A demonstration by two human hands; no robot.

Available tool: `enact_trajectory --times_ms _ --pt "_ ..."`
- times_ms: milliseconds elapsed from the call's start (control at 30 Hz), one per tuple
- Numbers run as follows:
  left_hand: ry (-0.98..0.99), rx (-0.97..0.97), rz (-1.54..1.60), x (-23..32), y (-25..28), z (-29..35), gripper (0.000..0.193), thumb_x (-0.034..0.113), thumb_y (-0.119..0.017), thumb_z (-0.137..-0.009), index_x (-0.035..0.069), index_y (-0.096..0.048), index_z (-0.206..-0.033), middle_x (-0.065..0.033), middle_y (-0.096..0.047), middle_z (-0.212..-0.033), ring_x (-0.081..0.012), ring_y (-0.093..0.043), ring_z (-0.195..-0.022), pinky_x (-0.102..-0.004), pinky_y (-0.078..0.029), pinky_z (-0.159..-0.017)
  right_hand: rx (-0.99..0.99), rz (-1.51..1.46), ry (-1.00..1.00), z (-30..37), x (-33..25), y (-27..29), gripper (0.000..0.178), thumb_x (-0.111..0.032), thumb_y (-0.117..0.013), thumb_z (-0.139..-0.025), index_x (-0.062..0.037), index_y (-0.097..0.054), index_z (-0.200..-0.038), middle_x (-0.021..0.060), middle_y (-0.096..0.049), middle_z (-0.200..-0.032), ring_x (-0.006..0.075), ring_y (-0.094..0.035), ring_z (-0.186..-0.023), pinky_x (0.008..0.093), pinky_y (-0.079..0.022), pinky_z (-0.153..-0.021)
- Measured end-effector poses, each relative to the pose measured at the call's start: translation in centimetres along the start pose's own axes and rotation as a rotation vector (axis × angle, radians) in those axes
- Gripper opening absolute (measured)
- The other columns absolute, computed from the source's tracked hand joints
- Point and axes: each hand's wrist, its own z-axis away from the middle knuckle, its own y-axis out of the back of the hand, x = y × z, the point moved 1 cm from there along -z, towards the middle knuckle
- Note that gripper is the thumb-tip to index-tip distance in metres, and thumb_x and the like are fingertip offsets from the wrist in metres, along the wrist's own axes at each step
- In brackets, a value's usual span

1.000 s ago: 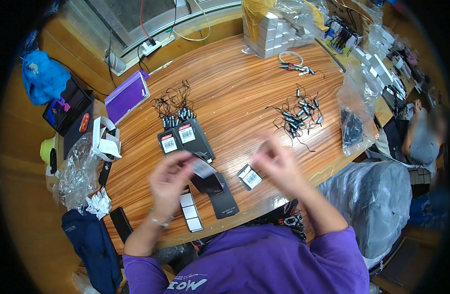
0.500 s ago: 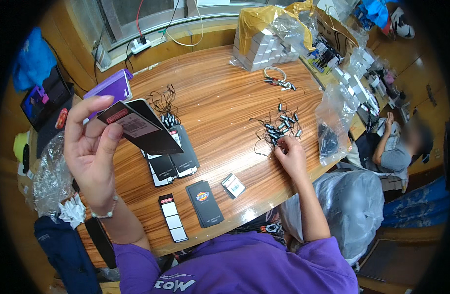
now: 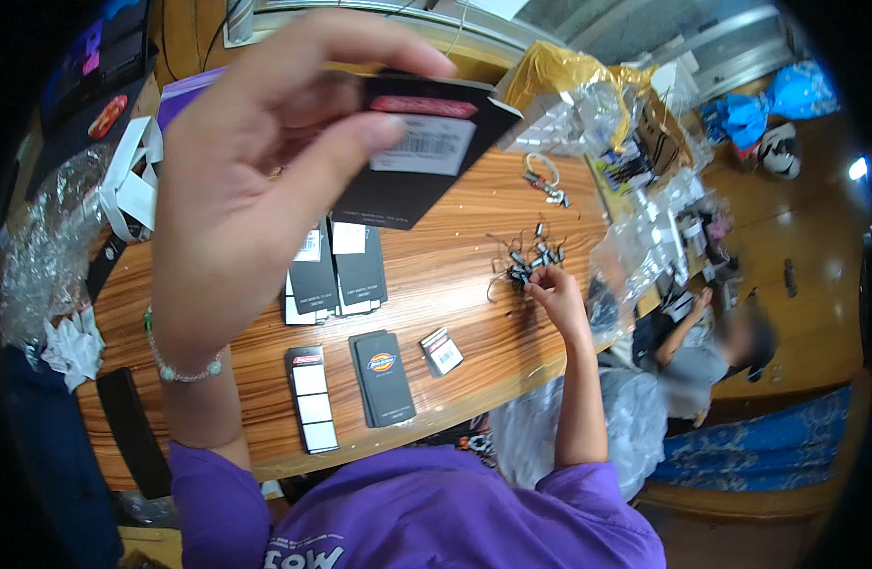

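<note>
Raised close to the camera, my left hand (image 3: 232, 209) pinches black hang tags (image 3: 384, 199) between thumb and fingers. A white barcode sticker and a red label show on the front tag. My right hand (image 3: 563, 302) is closed at the near edge of a pile of black hang tag strings (image 3: 548, 252), thumb and forefinger pinched on a string. Below my left hand lie overlapping stacks of black tags (image 3: 313, 284). Nearer the table's front edge are a tag with white panels (image 3: 314, 408), a stack of dark tags (image 3: 390, 384) and small barcode tags (image 3: 444, 353).
A looped white cord (image 3: 542, 169) lies farther back on the wooden table (image 3: 455, 270). Yellow and clear plastic wrapping (image 3: 559, 90) sits at the far edge. A black phone-like slab (image 3: 132, 431) is at left. Another person (image 3: 711, 341) sits at right.
My left hand has come up and closer to the camera with the tags. My right hand stays at the strings, its fingers still pinched. The view has shifted to the right.
</note>
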Motion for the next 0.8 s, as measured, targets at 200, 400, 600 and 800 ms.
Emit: enact_trajectory --times_ms 200,400,600,800 --pt "0.04 -0.052 -0.088 -1.0 -1.4 -0.4 0.023 -0.005 -0.05 -0.082 -0.001 -0.053 -0.104 -0.0078 -0.061 -0.093 -0.013 -0.06 -0.087 -0.0229 -0.047 -0.074 -0.082 0.125 0.136 -0.8 -4.6 4.0 0.011 -0.001 -0.064 -0.073 0.0006 -0.057 -0.082 0.0034 -0.061 -0.07 0.0095 -0.057 -0.066 0.0242 -0.043 -0.062" --pt "-0.053 -0.029 -0.184 -1.6 -1.4 -0.2 0.017 -0.003 -0.053 -0.079 0.001 -0.057 -0.095 -0.0109 -0.062 -0.081 -0.0189 -0.063 -0.073 -0.0262 -0.047 -0.063 -0.024 0.493 0.29 -2.5 -8.5 7.3 0.016 -0.005 -0.06 -0.075 0.0001 -0.06 -0.09 0.0094 -0.061 -0.074 0.015 -0.058 -0.069 0.0287 -0.044 -0.064" --pt "-0.036 -0.074 -0.206 -1.9 -1.5 0.0 0.015 0.0 -0.056 -0.079 0.002 -0.058 -0.094 -0.0123 -0.062 -0.079 -0.0239 -0.063 -0.071 -0.0284 -0.047 -0.061 0.051 0.097 0.242 -4.1 -8.4 9.3 0.014 -0.004 -0.06 -0.079 0.0029 -0.058 -0.091 0.0065 -0.059 -0.077 0.0148 -0.055 -0.071 0.0267 -0.044 -0.067" --pt "-0.003 -0.094 -0.227 -1.8 -2.3 -0.1 0.013 0.004 -0.055 -0.08 0.001 -0.058 -0.093 -0.0133 -0.062 -0.078 -0.0251 -0.063 -0.072 -0.03 -0.048 -0.063 -0.059 -0.976 0.144 -4.4 -10.6 7.7 0.025 -0.009 -0.053 -0.084 -0.0039 -0.052 -0.108 0.0043 -0.057 -0.078 0.0144 -0.054 -0.076 0.0318 -0.044 -0.079"
